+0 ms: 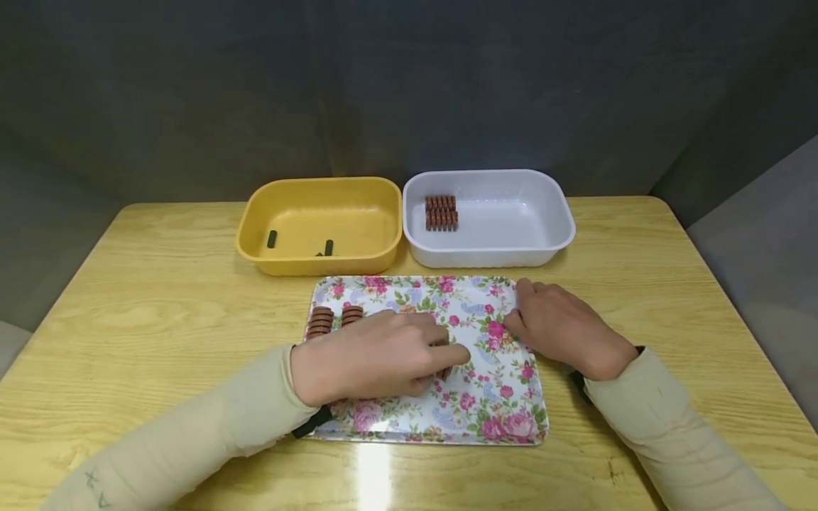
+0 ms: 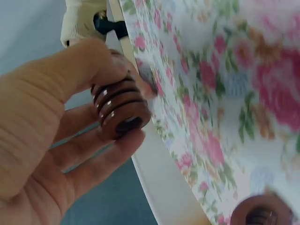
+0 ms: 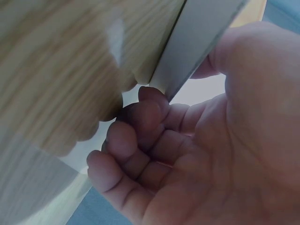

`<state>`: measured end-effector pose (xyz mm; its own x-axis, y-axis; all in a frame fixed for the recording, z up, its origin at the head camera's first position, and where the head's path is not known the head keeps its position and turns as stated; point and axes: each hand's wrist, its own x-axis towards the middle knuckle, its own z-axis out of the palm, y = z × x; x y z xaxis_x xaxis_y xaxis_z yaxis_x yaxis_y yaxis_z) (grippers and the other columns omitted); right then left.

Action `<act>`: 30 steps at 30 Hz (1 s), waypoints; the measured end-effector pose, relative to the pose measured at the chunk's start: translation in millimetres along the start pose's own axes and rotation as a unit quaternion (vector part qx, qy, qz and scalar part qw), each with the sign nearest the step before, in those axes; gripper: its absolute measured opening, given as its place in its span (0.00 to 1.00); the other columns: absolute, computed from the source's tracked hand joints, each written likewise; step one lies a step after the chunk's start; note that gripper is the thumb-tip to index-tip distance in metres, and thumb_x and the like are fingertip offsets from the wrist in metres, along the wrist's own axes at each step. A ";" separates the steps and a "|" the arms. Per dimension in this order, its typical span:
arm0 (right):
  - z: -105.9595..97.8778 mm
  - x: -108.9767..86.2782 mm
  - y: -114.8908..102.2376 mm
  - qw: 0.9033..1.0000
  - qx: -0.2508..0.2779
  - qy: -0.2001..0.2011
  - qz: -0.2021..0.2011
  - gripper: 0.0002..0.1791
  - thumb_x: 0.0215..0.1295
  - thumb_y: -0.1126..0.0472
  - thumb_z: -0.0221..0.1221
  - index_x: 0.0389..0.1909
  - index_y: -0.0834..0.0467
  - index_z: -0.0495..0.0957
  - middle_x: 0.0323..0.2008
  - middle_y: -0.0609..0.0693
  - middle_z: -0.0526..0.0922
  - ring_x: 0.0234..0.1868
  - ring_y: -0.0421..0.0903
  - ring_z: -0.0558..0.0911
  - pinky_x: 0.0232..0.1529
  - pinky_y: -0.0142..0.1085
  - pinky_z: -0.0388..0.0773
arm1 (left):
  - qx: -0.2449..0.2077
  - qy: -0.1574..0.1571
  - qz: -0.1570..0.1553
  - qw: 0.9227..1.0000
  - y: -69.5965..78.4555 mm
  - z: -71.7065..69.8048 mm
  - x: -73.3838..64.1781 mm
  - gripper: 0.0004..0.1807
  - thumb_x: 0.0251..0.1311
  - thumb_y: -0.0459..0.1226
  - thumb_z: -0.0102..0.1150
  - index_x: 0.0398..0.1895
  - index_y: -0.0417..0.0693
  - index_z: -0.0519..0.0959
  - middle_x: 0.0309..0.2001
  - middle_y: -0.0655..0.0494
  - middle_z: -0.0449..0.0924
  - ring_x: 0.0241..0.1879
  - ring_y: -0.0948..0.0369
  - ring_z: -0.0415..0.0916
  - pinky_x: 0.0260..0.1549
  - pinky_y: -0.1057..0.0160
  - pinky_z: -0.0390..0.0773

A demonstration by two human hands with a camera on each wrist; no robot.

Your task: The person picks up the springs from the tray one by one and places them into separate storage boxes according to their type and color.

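Dark backdrop [image 1: 409, 92] behind wooden table [image 1: 140, 319]

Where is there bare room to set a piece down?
Free: right of the brown ribbed stacks in the white tub; on the floral tray, near right corner, this side of the right hand; tabletop left of the yellow tub. Crowded: the tray's left end, where stacks sit beside the left hand; and between the tubs.

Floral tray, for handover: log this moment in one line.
left hand: pinches brown ridged piece | right hand: holds edge of floral tray
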<state>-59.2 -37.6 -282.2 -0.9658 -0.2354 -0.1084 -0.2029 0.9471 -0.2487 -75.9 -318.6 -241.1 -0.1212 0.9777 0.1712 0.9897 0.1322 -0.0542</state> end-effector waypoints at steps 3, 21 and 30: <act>-0.1 -0.4 0.9 1.000 0.001 -0.001 0.004 0.10 0.74 0.59 0.51 0.33 0.59 0.68 0.22 0.50 0.69 0.22 0.45 0.67 0.27 0.35 0.63 | 0.015 0.012 -0.013 1.000 -7.0 -3.1 1.1 0.11 0.61 0.34 0.64 0.46 0.55 0.80 0.33 0.63 0.82 0.35 0.64 0.80 0.33 0.68 0.81; -0.4 0.3 0.7 1.000 0.001 -0.008 0.014 0.10 0.74 0.58 0.51 0.34 0.59 0.68 0.22 0.51 0.70 0.23 0.44 0.68 0.28 0.34 0.64 | -0.019 0.059 -0.093 0.994 -40.4 -14.7 19.7 0.12 0.61 0.32 0.64 0.48 0.50 0.82 0.39 0.59 0.86 0.39 0.60 0.80 0.39 0.62 0.82; -0.2 -0.1 1.1 1.000 0.006 -0.004 0.009 0.10 0.74 0.59 0.51 0.33 0.59 0.68 0.22 0.50 0.70 0.22 0.44 0.67 0.27 0.34 0.64 | -0.026 0.053 -0.146 0.987 -66.6 -15.2 34.2 0.18 0.61 0.37 0.70 0.55 0.48 0.84 0.45 0.54 0.88 0.42 0.56 0.83 0.41 0.58 0.85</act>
<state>-59.3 -36.5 -282.2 -0.9682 -0.2196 -0.1202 -0.1832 0.9486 -0.2580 -144.8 -296.4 -216.7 -0.3963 0.8759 0.2752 0.9166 0.3949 0.0631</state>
